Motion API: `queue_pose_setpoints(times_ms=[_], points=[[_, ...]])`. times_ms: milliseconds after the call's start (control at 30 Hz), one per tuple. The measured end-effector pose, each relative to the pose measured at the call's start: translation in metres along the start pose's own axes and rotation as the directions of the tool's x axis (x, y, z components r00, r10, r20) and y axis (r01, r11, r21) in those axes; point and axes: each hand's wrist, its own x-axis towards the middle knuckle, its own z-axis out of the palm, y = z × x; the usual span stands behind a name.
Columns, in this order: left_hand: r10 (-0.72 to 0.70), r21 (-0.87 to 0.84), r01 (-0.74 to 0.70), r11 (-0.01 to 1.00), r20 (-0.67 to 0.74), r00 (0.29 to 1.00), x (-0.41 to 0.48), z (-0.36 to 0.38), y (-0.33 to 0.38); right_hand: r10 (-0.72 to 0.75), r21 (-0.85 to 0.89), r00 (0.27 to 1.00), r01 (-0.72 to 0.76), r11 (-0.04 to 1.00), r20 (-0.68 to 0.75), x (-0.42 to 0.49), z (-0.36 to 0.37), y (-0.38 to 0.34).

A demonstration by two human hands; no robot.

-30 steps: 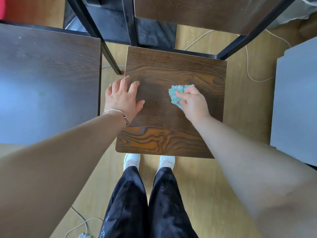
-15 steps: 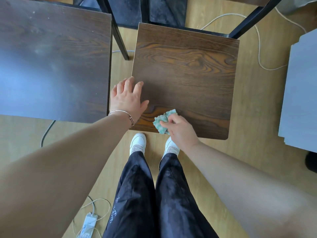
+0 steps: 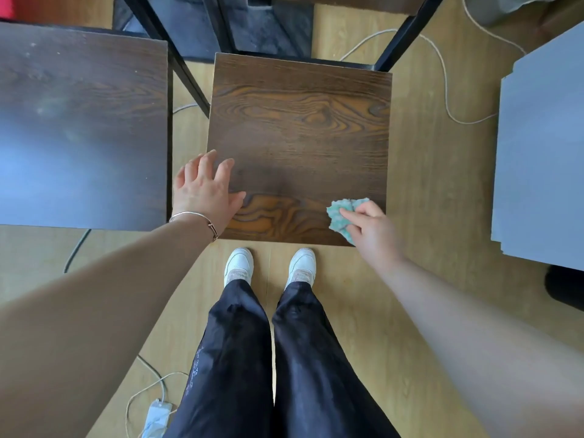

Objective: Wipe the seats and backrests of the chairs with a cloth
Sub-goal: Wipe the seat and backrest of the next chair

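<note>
Cloth [image 3: 339, 216], teal, bunched; pinched in right hand [image 3: 371, 227] at near right corner of chair seat [image 3: 300, 137].
Left hand [image 3: 203, 192] spread flat, empty, on seat's near left edge; bracelet [image 3: 197, 218] at wrist; second seat [image 3: 82, 121] left of it; black frame legs [image 3: 401, 33] beyond.

Left hand [image 3: 205, 194] flat, fingers spread; right hand [image 3: 373, 230] pinched closed.

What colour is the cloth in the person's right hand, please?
The cloth is mottled teal-green and white, seen in the head view.
</note>
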Motion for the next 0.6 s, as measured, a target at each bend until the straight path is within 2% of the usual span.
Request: queue_pose_setpoints(times_ms=[200,400,600], points=[[-0.007,0.001,0.007,1.0,0.007,1.0,0.008,-0.001,0.017,0.176,0.034,0.984,-0.175,0.984,-0.014,0.004,-0.024,0.041],[0.043,-0.013,-0.043,0.999,0.014,0.999,0.015,0.003,0.024,0.256,0.037,0.964,-0.254,0.966,-0.066,0.013,-0.017,0.036],[0.111,-0.001,-0.111,0.994,0.013,0.994,0.027,-0.004,0.006,0.391,0.09,0.912,-0.382,0.92,-0.128,0.009,0.0,0.017]])
